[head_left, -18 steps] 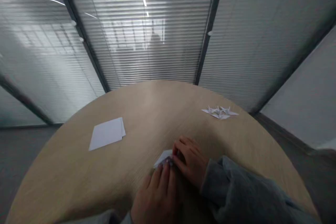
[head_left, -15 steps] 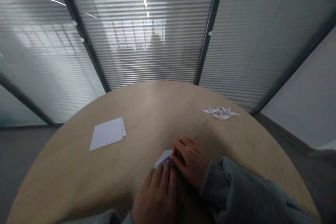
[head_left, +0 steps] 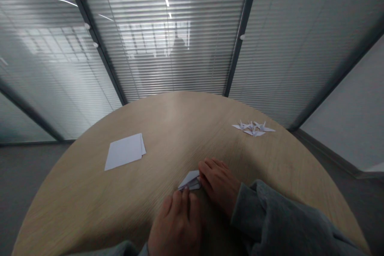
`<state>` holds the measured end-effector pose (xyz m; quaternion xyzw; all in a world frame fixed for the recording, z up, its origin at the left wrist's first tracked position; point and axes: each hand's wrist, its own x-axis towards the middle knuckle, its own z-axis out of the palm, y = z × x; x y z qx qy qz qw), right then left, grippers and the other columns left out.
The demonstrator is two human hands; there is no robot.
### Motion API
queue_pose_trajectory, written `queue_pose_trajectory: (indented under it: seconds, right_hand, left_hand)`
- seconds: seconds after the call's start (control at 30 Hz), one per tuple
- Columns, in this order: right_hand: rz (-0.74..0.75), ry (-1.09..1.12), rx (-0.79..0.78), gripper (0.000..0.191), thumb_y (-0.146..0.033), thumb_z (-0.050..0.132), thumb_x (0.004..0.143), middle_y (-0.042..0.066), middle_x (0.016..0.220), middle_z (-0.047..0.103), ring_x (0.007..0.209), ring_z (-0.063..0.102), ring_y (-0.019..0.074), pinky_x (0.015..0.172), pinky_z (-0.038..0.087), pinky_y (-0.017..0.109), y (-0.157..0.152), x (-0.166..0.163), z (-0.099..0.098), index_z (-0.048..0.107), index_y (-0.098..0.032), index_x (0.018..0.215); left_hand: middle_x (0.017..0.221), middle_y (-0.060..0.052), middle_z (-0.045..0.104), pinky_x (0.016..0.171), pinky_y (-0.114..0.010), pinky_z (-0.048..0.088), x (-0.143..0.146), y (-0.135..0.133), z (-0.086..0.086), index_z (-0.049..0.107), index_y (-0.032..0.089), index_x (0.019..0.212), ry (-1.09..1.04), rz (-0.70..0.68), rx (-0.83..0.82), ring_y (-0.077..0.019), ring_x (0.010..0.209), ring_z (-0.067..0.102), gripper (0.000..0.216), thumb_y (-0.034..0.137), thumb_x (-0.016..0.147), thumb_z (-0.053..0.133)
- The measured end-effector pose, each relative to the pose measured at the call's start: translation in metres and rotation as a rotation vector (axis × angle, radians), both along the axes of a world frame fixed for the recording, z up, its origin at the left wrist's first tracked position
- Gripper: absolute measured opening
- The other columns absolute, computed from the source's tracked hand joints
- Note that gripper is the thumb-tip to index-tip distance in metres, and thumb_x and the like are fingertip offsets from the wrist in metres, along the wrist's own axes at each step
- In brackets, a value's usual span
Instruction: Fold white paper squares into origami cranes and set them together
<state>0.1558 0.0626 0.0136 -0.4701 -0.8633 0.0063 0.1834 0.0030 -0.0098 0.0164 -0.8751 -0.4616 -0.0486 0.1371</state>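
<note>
A small piece of folded white paper (head_left: 189, 177) lies on the table in front of me, pointed at its left end. My left hand (head_left: 177, 221) comes from below, its bent fingertips pressing on the paper's near edge. At the paper's right end, my right hand (head_left: 218, 183) has curled fingers closed on it, hiding that end. Part of the folded layers shows between the two hands.
White paper sheets (head_left: 124, 152) lie stacked on the left of the round wooden table (head_left: 180, 128). Several folded paper cranes (head_left: 253, 129) sit in a cluster at the right. Glass panels with blinds (head_left: 180, 64) stand beyond the table's far edge.
My left hand has drawn back slightly toward me, its fingers more bent. More of the folded paper shows now. My right hand remains at the paper's right end.
</note>
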Motion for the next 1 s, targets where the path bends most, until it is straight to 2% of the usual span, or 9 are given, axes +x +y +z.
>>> queue_pose_trajectory:
  seconds: [0.23, 0.63, 0.77, 0.87, 0.93, 1.0]
  right_hand:
    - [-0.02, -0.028, -0.038, 0.006, -0.013, 0.051, 0.083, 0.005, 0.082, 0.061, 0.08, 0.054, 0.021, 0.073, 0.038, 0.032, 0.0, -0.001, 0.003, 0.055, -0.017, 0.081]
    - [-0.046, -0.03, -0.157, 0.007, -0.013, 0.05, 0.084, 0.006, 0.083, 0.061, 0.081, 0.054, 0.021, 0.074, 0.039, 0.033, -0.002, -0.005, 0.011, 0.055, -0.016, 0.081]
    - [-0.043, -0.013, -0.171, 0.006, -0.013, 0.05, 0.083, 0.006, 0.085, 0.061, 0.082, 0.053, 0.0205, 0.075, 0.039, 0.032, -0.002, -0.005, 0.012, 0.055, -0.016, 0.082]
    - [-0.033, -0.009, -0.15, 0.007, -0.012, 0.049, 0.083, 0.006, 0.084, 0.061, 0.081, 0.053, 0.0198, 0.075, 0.039, 0.032, -0.002, -0.005, 0.011, 0.054, -0.016, 0.082]
    - [-0.027, -0.003, -0.148, 0.008, -0.012, 0.048, 0.084, 0.006, 0.083, 0.061, 0.081, 0.053, 0.0198, 0.074, 0.039, 0.032, -0.002, -0.005, 0.011, 0.054, -0.017, 0.082]
    - [-0.032, 0.013, -0.159, 0.009, -0.012, 0.047, 0.084, 0.006, 0.083, 0.06, 0.081, 0.053, 0.0201, 0.075, 0.039, 0.032, -0.003, -0.004, 0.013, 0.054, -0.016, 0.081]
  left_hand:
    - [0.09, -0.014, 0.071, 0.062, -0.036, 0.053, -0.004, 0.0, 0.004, 0.066, 0.008, 0.097, 0.012, 0.035, 0.039, -0.0243, 0.071, 0.063, 0.026, 0.027, 0.088, 0.05]
    - [0.094, -0.015, 0.072, 0.053, -0.031, 0.053, -0.014, -0.005, -0.002, 0.066, 0.007, 0.099, 0.078, 0.056, 0.154, -0.0212, 0.063, 0.066, 0.027, 0.026, 0.087, 0.051]
    - [0.079, -0.005, 0.072, 0.043, -0.026, 0.052, -0.013, -0.008, 0.005, 0.067, 0.016, 0.091, 0.011, 0.028, 0.166, -0.0181, 0.056, 0.064, 0.019, 0.025, 0.086, 0.051]
    - [0.101, -0.007, 0.071, 0.043, -0.022, 0.054, -0.01, -0.008, 0.007, 0.064, 0.016, 0.107, -0.005, -0.074, 0.17, -0.0173, 0.064, 0.066, 0.026, 0.021, 0.084, 0.053]
    - [0.119, -0.012, 0.064, 0.039, -0.024, 0.053, -0.009, -0.007, 0.004, 0.059, 0.012, 0.119, 0.006, 0.011, 0.133, -0.0178, 0.062, 0.066, 0.038, 0.021, 0.082, 0.054]
    - [0.128, -0.015, 0.056, 0.036, -0.024, 0.053, -0.007, -0.006, -0.002, 0.056, 0.01, 0.124, 0.019, 0.083, 0.061, -0.0184, 0.059, 0.066, 0.044, 0.019, 0.081, 0.053]
